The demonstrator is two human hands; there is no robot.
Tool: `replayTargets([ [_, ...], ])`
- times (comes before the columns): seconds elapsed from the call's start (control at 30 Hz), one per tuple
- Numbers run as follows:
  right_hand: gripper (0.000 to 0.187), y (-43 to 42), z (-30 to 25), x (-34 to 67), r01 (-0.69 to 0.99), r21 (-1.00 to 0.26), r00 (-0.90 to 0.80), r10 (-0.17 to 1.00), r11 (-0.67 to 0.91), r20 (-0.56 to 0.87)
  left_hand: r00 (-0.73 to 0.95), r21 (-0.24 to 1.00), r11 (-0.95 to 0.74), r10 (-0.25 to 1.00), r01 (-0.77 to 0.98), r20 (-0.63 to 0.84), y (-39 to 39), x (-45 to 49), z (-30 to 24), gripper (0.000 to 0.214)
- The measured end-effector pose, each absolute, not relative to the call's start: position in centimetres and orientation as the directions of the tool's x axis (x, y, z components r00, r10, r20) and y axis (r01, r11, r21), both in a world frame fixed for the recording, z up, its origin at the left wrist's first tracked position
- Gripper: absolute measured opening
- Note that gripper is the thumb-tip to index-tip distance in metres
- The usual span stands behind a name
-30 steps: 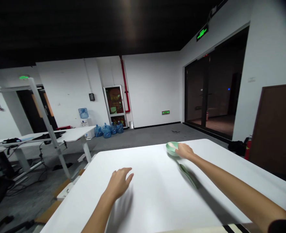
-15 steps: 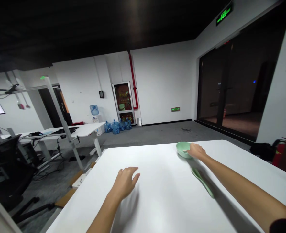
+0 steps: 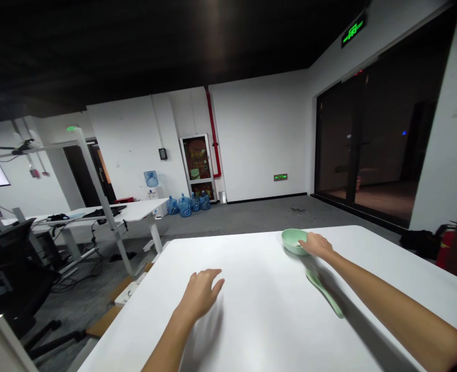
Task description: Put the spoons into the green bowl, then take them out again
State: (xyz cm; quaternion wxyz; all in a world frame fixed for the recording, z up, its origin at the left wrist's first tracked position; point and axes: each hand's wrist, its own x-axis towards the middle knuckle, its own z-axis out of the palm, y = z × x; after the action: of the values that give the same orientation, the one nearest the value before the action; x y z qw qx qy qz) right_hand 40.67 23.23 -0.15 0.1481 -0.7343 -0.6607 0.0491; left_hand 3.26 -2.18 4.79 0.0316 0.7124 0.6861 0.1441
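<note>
A light green bowl (image 3: 291,239) stands upright near the far edge of the white table (image 3: 247,315). My right hand (image 3: 318,245) grips its right rim, with the thumb inside the bowl and the other fingers largely hidden behind the rim. Closer to me, below that hand, a green spoon (image 3: 325,294) lies on the tabletop, its handle pointing toward the lower right. On the left, my left hand (image 3: 202,292) hovers over the table with thumb and fingers apart, holding nothing and well away from the bowl.
Beyond the table, several blue water jugs (image 3: 184,205) stand on the floor by a water dispenser (image 3: 151,181). To the left are a white desk (image 3: 143,207) and a black office chair (image 3: 7,279). A fire extinguisher (image 3: 446,247) stands at the right.
The view has shifted slightly. My right hand stays at the bowl's rim, my left hand keeps its open pose, and the spoon lies where it was.
</note>
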Motion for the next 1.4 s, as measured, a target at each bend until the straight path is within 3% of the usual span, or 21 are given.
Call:
replayTargets([
  [0.23,0.052,16.9,2.9,41.3,0.973,-0.230,0.002,0.990,0.031,0.140,0.033,0.215,-0.072,0.984,0.974,0.177,-2.1,3.2,4.8,0.051],
  [0.53,0.069,7.9,4.2,43.2,0.897,-0.361,-0.197,0.961,0.257,0.196,0.046,0.175,-0.079,0.981,0.981,0.186,-2.5,3.3,5.0,0.051],
  [0.7,0.067,5.6,2.3,43.2,0.874,-0.415,-0.193,0.965,0.252,0.179,0.041,0.176,-0.071,0.984,0.982,0.172,-3.0,3.3,4.9,0.052],
  [1.4,0.060,5.7,1.2,43.9,0.890,-0.391,-0.181,0.969,0.234,0.167,0.053,0.180,-0.084,0.983,0.980,0.174,-3.2,3.5,5.0,0.054],
])
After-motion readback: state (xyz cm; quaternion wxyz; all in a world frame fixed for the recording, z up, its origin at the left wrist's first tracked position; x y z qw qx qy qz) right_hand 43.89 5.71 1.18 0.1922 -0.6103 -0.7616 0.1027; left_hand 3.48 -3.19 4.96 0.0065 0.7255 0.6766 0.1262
